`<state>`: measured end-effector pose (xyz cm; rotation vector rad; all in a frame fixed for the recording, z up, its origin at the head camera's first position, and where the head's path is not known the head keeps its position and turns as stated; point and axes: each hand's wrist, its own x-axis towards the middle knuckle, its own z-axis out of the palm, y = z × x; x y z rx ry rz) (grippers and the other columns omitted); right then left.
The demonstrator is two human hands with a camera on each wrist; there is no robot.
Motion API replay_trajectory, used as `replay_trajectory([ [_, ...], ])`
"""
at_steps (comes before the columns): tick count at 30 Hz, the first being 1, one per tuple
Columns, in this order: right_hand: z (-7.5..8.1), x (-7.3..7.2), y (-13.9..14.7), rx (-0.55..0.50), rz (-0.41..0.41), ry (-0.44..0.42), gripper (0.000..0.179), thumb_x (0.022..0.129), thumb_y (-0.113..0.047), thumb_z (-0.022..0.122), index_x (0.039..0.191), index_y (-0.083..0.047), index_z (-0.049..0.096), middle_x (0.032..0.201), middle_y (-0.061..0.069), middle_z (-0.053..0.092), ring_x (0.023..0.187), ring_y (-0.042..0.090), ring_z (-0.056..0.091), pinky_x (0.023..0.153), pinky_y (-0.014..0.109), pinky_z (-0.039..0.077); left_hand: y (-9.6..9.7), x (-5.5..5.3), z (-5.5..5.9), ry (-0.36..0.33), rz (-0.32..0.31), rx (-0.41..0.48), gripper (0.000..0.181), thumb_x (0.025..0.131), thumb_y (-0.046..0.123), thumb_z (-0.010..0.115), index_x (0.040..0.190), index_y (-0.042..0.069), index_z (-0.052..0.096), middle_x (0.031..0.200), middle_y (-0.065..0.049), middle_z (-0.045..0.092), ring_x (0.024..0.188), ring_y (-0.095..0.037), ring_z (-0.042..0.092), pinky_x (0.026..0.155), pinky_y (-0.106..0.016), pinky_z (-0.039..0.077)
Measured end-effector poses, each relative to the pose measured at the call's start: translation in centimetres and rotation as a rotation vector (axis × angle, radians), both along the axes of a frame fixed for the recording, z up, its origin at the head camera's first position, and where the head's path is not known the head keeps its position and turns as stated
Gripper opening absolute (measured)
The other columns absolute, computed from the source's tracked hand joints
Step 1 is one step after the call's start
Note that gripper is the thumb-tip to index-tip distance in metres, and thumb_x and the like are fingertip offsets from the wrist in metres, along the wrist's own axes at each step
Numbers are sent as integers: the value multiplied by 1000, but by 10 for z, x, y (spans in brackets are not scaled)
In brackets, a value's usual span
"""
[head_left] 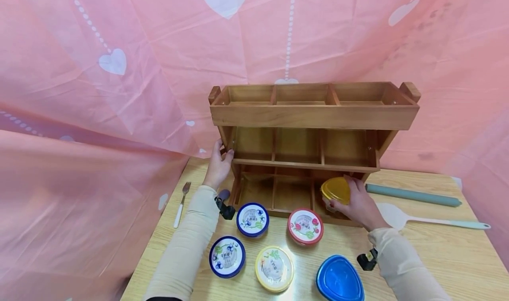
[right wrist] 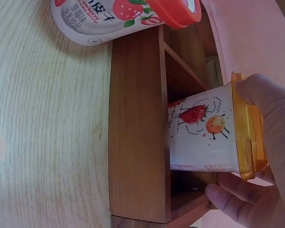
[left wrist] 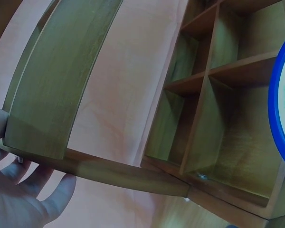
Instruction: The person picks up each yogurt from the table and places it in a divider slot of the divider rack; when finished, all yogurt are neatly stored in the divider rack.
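Note:
A three-tier wooden rack (head_left: pixel 314 117) with divided compartments stands against the pink cloth. My left hand (head_left: pixel 218 166) grips its left side at the middle tier, thumb in front and fingers behind; the left wrist view shows these fingers (left wrist: pixel 59 194) at the edge of the side piece. My right hand (head_left: pixel 359 203) holds a white plastic cup with a yellow-orange lid (head_left: pixel 336 190) by its lid. In the right wrist view the cup's printed wall (right wrist: pixel 204 130) sits partly inside the bottom tier's right compartment, its base hidden behind the front board.
Before the rack lie two blue-rimmed tubs (head_left: pixel 252 220) (head_left: pixel 227 257), a red-rimmed tub (head_left: pixel 305 226), a yellow-rimmed tub (head_left: pixel 274 269) and a blue-lidded container (head_left: pixel 340 278). A fork (head_left: pixel 182 204) lies left; a grey-green rod (head_left: pixel 413 195) and a white spatula (head_left: pixel 429 220) lie right.

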<state>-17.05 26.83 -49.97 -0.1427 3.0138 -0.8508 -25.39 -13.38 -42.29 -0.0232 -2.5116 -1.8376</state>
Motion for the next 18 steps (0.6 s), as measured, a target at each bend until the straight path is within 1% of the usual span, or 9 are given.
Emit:
replay_trajectory([
  [5,0,1,0,-4,2,24,94,86,-43,73,151,2,22,144,34,29,120,52,44,97,68,43,0,0,-1,-9,2,0,53,105,21,46,153,21,23,159,-8,29,144,-33,34,114,-49,38],
  [9,2,4,0,-35,-12,65,99,84,-47,74,154,-3,20,146,32,28,123,51,41,97,69,43,-1,-1,0,-10,1,2,54,105,22,46,153,21,22,159,-8,28,145,-33,34,114,-48,38],
  [13,10,12,2,-64,-24,100,100,84,-50,74,156,-6,19,146,31,31,123,50,40,95,69,44,-1,-1,0,-9,-6,7,54,105,21,46,154,20,22,159,-9,27,145,-33,34,114,-48,38],
  [18,21,27,5,-55,-19,119,99,84,-47,75,155,-4,21,149,32,29,128,52,35,97,73,39,-2,-1,-1,-12,-5,7,54,105,22,46,153,21,22,159,-8,27,144,-33,34,114,-48,38],
])
